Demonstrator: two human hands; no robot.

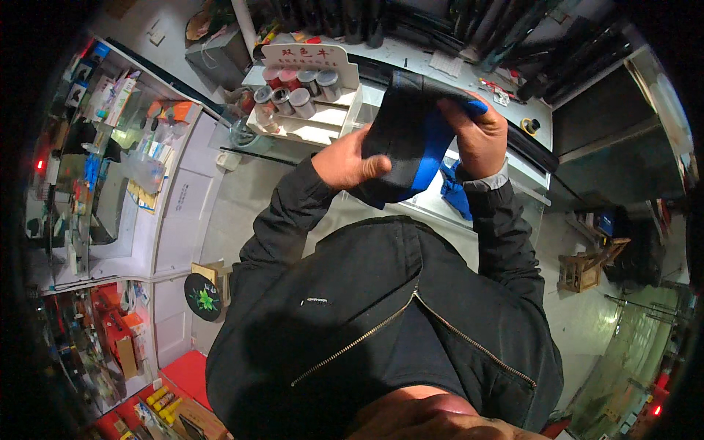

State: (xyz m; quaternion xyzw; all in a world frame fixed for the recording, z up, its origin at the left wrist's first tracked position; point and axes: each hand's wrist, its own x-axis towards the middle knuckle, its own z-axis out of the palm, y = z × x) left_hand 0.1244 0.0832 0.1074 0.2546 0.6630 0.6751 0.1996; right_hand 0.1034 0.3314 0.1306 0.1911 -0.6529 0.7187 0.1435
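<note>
Both hands hold a black sheet [400, 121] with a blue lining above the counter [513, 172]: left hand [350, 163] pinching its lower edge, right hand [478, 136] clamped over the top (jar rack [304, 99] behind).

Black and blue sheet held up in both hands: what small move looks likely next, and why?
Probably the right hand peels the blue layer further off the black sheet. Its fingers already pinch the top edge where blue shows, while the left hand braces the sheet's lower side.
</note>
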